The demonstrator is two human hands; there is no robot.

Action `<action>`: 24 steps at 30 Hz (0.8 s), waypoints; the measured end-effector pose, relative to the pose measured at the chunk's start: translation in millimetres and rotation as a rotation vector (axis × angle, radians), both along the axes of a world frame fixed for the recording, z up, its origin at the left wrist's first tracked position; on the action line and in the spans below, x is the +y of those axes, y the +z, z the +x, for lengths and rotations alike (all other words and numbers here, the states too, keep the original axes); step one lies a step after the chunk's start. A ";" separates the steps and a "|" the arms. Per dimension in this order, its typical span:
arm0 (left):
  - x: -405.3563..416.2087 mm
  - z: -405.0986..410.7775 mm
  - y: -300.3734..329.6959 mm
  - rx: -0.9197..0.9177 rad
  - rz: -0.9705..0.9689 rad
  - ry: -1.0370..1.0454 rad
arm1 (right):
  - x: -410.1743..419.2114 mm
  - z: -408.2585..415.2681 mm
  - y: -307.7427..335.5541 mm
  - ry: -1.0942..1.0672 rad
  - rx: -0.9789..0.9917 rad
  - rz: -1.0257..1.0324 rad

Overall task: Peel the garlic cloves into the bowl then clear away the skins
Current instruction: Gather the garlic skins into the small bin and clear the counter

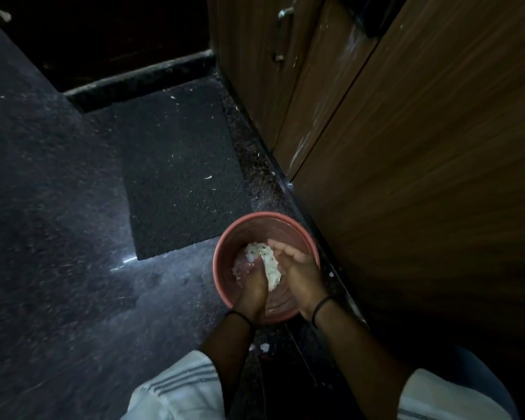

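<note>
A dim kitchen floor of dark speckled polished stone [58, 207] catches a thin streak of light beside a coarse, dark rectangular mat [179, 165] dotted with pale flecks. Brown wood-grain cabinet doors [422, 147] rise along the right, one fitted with a curved metal handle [284, 31], their faces streaked with whitish marks. At the foot of the cabinets sits a round, smooth-sided red-pink bowl [225, 237], its rim glossy. Both of a person's hands reach down into it: the left hand [253, 289] and the right hand [297, 272] press together a white, papery, crumpled clump of garlic skins [267, 262], fingers curved around it from either side. More pale scraps lie on the bowl's bottom; whether peeled cloves lie among them cannot be told. Each wrist wears a thin black band [320, 307]. White sleeves with grey stripes [179, 386] frame the bottom edge. A few white bits [264, 347] lie on the floor just near the bowl.
</note>
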State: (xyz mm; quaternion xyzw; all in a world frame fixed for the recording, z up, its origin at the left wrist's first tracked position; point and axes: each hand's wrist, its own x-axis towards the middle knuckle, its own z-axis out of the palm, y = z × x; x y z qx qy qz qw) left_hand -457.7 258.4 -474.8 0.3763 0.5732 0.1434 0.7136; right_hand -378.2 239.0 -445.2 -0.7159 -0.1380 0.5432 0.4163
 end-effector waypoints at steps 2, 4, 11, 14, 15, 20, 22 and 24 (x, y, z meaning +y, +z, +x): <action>9.6 4.0 4.3 -0.148 -0.171 0.120 | -7.6 3.2 -10.2 0.208 -0.083 -0.019; 15.0 12.8 10.7 -0.172 -0.126 0.154 | -10.4 4.9 -16.2 0.340 -0.108 -0.105; 2.2 3.7 -14.1 -0.073 0.008 0.081 | 17.6 0.2 -3.8 0.035 -0.042 -0.138; 18.1 5.4 -13.7 -0.088 -0.094 0.247 | 6.8 2.4 -3.7 0.016 -0.296 -0.099; 22.2 4.9 -10.9 -0.082 -0.130 0.277 | 5.5 4.5 -2.5 0.005 -0.392 -0.100; 33.5 -2.3 -5.6 -0.177 -0.503 0.269 | -0.6 15.7 2.5 0.148 -0.594 0.069; 32.3 4.4 6.7 -0.302 -0.624 0.224 | -10.3 17.2 -12.0 0.534 -0.712 0.088; 33.8 12.3 11.9 -0.399 -0.579 0.333 | -19.8 18.8 -28.8 0.738 -0.703 -0.001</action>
